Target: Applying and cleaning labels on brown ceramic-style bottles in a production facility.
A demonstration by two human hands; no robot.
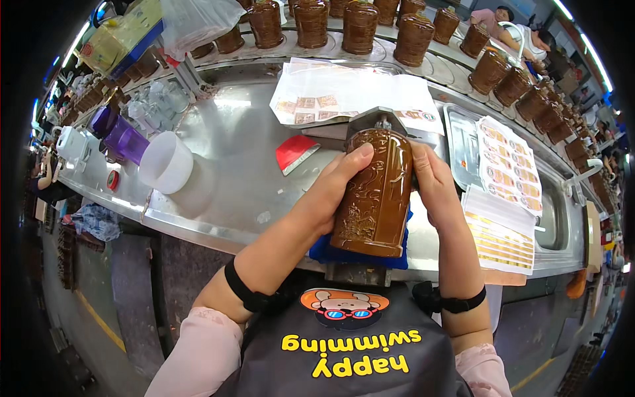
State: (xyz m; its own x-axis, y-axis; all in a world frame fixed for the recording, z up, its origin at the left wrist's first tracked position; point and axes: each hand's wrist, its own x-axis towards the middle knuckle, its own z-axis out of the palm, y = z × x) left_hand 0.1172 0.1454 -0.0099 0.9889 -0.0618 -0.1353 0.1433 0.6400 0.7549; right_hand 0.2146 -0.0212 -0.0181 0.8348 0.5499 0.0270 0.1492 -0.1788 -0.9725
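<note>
A brown glazed bottle (pixel 372 192) with raised relief patterns lies tilted in front of me, its neck end pointing away. My left hand (pixel 332 188) grips its left side, thumb resting on top near the shoulder. On the other side, my right hand (pixel 433 182) presses against the bottle near the shoulder; some of its fingers are hidden behind it. The neck end meets a grey angular metal holder (pixel 378 118). Blue cloth (pixel 324 250) shows beneath the bottle's base. To the left of the holder lies a red and white scoop-shaped piece (pixel 296 153).
Label sheets (pixel 311 86) lie behind the holder; more label sheets (pixel 509 165) and gold strips (pixel 499 231) sit at right beside a metal tray (pixel 461 142). A white tub (pixel 167 163) and purple bottle (pixel 126 135) stand left. Several brown bottles (pixel 360 28) line the far conveyor; a person (pixel 493 20) sits beyond.
</note>
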